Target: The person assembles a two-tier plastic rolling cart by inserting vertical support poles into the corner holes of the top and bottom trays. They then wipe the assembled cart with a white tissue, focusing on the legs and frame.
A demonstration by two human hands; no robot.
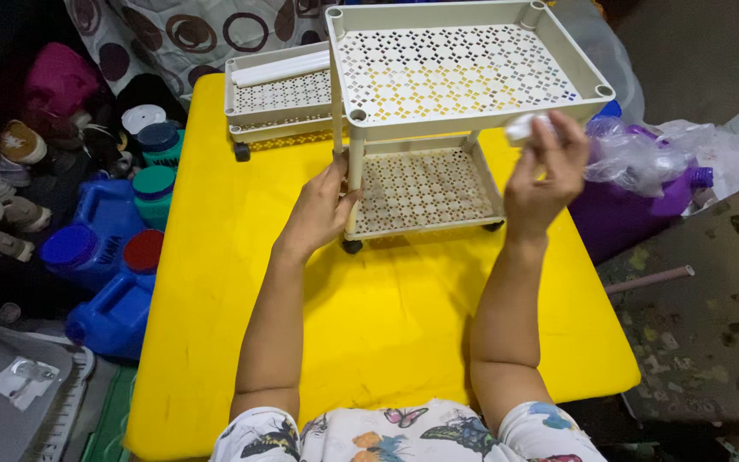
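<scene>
A cream plastic rack (pixel 459 73) with perforated shelves stands on small wheels on a yellow table (pixel 369 325). My left hand (pixel 318 212) grips the rack's front left post just above the lower shelf (pixel 421 192). My right hand (pixel 545 175) is raised at the rack's front right corner, fingers closed on a small white piece (pixel 521 128) held just under the top shelf's rim. Both bare forearms reach over the table from the near edge.
A second stack of cream shelves (pixel 280 94) with white tubes lies at the table's far left. Blue jugs (pixel 104 248) and lidded containers crowd the floor on the left. A purple jug (pixel 622 210) and crumpled clear plastic (pixel 643 154) sit at the right.
</scene>
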